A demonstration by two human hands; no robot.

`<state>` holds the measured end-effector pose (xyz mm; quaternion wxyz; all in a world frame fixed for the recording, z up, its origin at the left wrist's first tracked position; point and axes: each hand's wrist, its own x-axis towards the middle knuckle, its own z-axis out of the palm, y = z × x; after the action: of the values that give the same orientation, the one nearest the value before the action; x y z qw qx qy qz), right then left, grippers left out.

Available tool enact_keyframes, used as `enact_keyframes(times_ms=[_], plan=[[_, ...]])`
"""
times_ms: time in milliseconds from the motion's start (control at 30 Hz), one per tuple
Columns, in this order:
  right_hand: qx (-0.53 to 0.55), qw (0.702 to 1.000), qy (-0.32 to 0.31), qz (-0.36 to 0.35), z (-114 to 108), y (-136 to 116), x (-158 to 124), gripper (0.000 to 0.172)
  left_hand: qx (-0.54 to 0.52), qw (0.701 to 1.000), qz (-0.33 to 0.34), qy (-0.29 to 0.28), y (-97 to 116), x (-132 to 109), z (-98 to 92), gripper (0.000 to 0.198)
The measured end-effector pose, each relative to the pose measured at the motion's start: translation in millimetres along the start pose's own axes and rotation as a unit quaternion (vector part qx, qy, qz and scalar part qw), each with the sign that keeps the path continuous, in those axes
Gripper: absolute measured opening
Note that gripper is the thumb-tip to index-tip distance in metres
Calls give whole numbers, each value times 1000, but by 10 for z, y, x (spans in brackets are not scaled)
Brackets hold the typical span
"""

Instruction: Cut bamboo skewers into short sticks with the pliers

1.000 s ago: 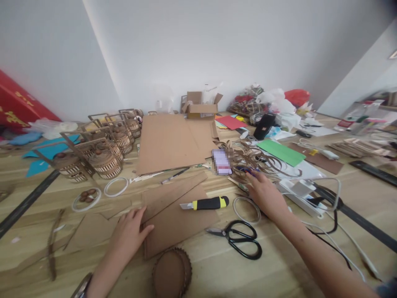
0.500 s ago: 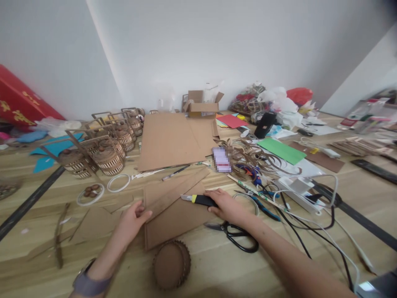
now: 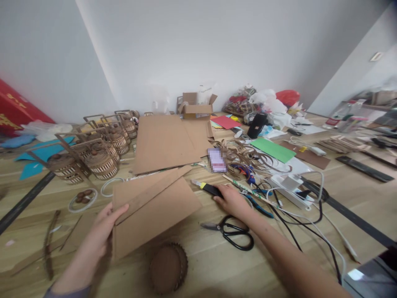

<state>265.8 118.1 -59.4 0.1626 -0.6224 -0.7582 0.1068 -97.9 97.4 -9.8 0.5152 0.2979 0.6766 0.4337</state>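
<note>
My left hand (image 3: 110, 219) grips the left edge of a piece of cardboard (image 3: 158, 211), thumb on top and the fingers partly hidden beneath. A narrower cardboard strip (image 3: 151, 192) lies across that piece, under my thumb's tip. The cardboard is tilted, raised off the table on the left. In my right hand (image 3: 231, 200) is a utility knife (image 3: 211, 189) with a black and yellow handle, its blade out and pointing left, close to the tabletop. Black-handled scissors (image 3: 232, 231) lie below that hand. A round cardboard disc with a scalloped brown rim (image 3: 168, 268) sits nearest me.
A large cardboard sheet (image 3: 170, 140) lies behind my hands. Small lidded woven baskets (image 3: 101, 159) stand at left. To the right are a phone (image 3: 217, 160), coiled brown strips (image 3: 248, 151), pliers (image 3: 260, 207) and a power strip (image 3: 291, 192) with trailing cables.
My left hand has taken hold of the cardboard, lifted it off the table and drawn it leftward. The knife in my right hand has come away from above the cardboard. The view has shifted slightly.
</note>
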Motion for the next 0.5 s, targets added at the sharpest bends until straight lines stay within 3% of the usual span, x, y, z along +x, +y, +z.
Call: enact_keyframes(times_ms=[200, 333, 400, 500], plan=[[4, 993, 116, 4, -122, -65, 100, 45, 21, 999, 13, -22, 76, -23, -151, 54], [50, 979, 188, -61, -270, -192, 163, 52, -20, 998, -14, -50, 106, -130, -110, 61], [57, 975, 192, -97, -321, -237, 197, 54, -29, 998, -22, -43, 105, -185, -85, 58], [35, 982, 132, -132, -353, -283, 217, 50, -5, 999, -16, -34, 49, -225, -72, 52]])
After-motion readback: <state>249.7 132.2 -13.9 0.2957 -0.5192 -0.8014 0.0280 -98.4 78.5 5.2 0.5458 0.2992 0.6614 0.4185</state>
